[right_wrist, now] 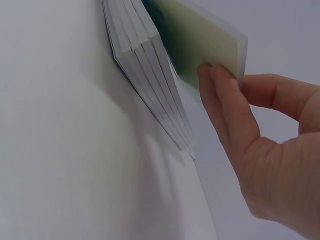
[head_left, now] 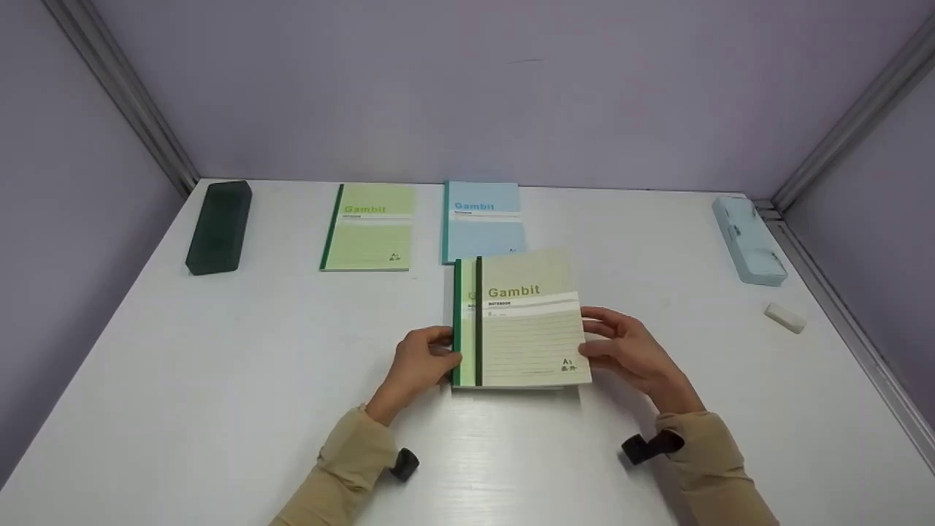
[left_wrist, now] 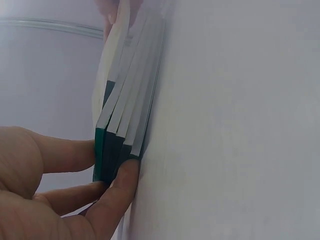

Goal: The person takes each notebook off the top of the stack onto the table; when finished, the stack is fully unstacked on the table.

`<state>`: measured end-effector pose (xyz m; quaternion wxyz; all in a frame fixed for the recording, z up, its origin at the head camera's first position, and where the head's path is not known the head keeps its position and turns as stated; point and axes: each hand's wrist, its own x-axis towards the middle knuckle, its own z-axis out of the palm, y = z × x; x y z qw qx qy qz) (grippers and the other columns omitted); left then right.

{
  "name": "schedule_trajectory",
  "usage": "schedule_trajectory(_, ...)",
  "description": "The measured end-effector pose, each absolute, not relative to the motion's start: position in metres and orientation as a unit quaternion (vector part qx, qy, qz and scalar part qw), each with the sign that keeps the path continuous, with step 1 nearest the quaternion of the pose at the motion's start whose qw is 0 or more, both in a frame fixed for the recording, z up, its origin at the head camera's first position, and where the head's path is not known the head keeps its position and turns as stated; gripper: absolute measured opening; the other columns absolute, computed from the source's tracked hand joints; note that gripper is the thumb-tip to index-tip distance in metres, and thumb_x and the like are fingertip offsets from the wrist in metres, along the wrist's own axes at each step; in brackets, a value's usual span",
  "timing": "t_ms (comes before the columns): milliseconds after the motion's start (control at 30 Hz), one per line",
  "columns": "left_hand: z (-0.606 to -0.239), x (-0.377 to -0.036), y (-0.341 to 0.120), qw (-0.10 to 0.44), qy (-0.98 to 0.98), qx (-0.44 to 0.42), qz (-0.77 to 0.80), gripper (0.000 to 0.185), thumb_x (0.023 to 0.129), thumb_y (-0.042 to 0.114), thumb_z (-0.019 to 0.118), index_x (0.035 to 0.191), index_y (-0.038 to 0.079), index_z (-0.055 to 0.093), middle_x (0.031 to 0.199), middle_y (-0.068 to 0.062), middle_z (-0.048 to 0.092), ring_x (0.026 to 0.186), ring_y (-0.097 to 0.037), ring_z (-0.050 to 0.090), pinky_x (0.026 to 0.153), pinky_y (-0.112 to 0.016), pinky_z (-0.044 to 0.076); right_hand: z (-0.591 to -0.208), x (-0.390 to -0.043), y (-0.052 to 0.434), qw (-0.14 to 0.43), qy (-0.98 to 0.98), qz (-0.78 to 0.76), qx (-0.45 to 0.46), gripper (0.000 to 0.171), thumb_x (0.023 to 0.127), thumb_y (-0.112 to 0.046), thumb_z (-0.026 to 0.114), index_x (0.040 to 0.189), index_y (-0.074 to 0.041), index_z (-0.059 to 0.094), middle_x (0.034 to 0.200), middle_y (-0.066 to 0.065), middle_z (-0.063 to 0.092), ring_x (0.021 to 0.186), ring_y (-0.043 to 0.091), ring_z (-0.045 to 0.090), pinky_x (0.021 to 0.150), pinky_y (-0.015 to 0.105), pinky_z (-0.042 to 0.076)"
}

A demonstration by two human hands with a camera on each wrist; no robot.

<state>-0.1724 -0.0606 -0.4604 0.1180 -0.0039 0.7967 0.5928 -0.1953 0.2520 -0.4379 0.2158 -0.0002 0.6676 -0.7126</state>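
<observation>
Beige sleeves at near edge, wrist straps on both. White desk [head_left: 219, 380] carrying all items. Stack of notebooks [head_left: 522, 321], centre-front of desk, slightly fanned, top cover "Gambit". Green notebook [head_left: 369, 226] and blue notebook [head_left: 482, 219] behind stack, lying flat, side by side. Dark case [head_left: 218, 226] far left; pale blue case [head_left: 749, 237] far right. Left hand [head_left: 418, 365]: fingers curled on stack's spine edge. Right hand [head_left: 632, 351]: fingers pinching stack's open edge. Eraser [head_left: 784, 317] nr right edge.
</observation>
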Motion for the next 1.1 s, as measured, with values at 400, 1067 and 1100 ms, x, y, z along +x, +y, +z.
schedule_trajectory(400,-0.461,-0.173,-0.061,0.12,0.796,-0.006,0.593,0.043,0.087,0.003,0.064,0.129,-0.004,0.055,0.116,-0.016,0.061,0.098,-0.022,0.061,0.068,-0.03,0.055,-0.416,-0.208,0.264,0.174,0.691,-0.702,-0.013,0.07,0.083,0.013,0.061,0.145,0.0,0.032,0.122,0.008,0.059,0.102,0.022,0.064,0.079,0.035,0.055)
schedule_trajectory(1067,-0.461,-0.173,-0.06,0.115,0.809,-0.004,0.577,0.043,0.087,0.004,0.064,0.129,-0.004,0.056,0.115,-0.015,0.061,0.098,-0.022,0.061,0.07,-0.03,0.054,-0.38,-0.258,0.309,0.104,0.677,-0.728,0.016,0.067,0.083,0.011,0.065,0.141,-0.003,0.034,0.111,0.0,0.064,0.094,0.016,0.067,0.076,0.03,0.055)
schedule_trajectory(1100,-0.461,-0.173,-0.06,0.114,0.808,-0.003,0.578,0.043,0.087,0.004,0.064,0.129,-0.004,0.056,0.115,-0.015,0.061,0.098,-0.022,0.061,0.069,-0.03,0.054,-0.379,-0.261,0.311,0.104,0.675,-0.73,0.02,0.067,0.084,0.011,0.065,0.141,-0.003,0.034,0.11,0.0,0.064,0.094,0.016,0.067,0.076,0.03,0.055)
